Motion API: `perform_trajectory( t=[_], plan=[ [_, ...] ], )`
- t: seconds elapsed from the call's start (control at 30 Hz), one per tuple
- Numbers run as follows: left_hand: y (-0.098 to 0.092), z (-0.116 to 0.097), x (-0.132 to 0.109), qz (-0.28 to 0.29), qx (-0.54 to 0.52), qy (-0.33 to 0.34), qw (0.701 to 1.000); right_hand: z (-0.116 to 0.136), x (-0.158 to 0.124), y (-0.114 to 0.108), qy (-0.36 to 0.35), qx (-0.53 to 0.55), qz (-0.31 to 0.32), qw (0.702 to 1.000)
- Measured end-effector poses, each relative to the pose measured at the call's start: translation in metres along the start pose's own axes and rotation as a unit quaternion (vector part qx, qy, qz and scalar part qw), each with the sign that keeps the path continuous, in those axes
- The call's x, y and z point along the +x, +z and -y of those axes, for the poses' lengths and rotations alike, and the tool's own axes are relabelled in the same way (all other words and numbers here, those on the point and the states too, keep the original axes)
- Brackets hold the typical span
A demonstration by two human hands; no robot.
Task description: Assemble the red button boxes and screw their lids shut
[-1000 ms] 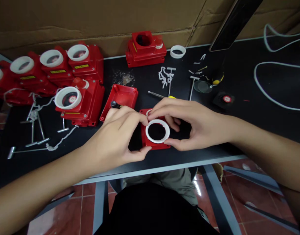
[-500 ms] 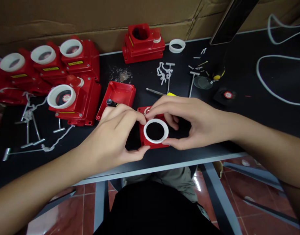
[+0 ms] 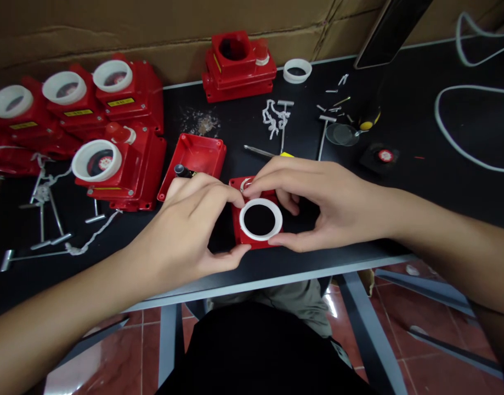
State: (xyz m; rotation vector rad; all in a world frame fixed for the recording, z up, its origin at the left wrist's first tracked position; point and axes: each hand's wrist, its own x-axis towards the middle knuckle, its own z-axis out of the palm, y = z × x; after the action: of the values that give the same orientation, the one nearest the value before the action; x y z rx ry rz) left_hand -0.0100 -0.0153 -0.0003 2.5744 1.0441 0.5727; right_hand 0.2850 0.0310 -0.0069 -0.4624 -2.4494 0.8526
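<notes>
As ring (image 3: 278, 218) faces up, housing (image 3: 262, 244) extending forward

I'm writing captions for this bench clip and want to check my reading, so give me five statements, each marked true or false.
1. The right hand touches the white ring on the small red housing. True.
2. The left hand holds the white cable. False: the cable lies far off at the picture's right; this hand is at the small red housing.
3. A loose white ring lies beside the rear red housing. True.
4. The red tray lies upside down. False: its open side faces up.
5. The tabletop is black. True.
</notes>
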Motion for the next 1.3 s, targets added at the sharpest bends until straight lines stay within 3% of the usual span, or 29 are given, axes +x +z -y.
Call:
perform_trajectory(
  t=[0.3, 0.67, 1.03, 1.3],
  plan=[
    [-0.001, -0.001, 0.000, 0.002, 0.010, 0.002, 1.000, 0.002, 0.000, 0.008, 0.010, -0.035, -0.022, 0.999],
    [-0.001, -0.001, 0.000, 0.000, 0.003, 0.004, 1.000, 0.009, -0.002, -0.001, 0.039, -0.016, 0.008, 0.999],
    [-0.003, -0.001, 0.000, 0.004, -0.001, 0.011, 1.000, 0.007, -0.001, 0.003, 0.042, -0.014, -0.004, 0.999],
    [-0.003, -0.001, 0.000, 0.005, 0.003, 0.015, 1.000, 0.012, -0.002, 0.009, 0.073, -0.117, -0.018, 0.990]
  ],
)
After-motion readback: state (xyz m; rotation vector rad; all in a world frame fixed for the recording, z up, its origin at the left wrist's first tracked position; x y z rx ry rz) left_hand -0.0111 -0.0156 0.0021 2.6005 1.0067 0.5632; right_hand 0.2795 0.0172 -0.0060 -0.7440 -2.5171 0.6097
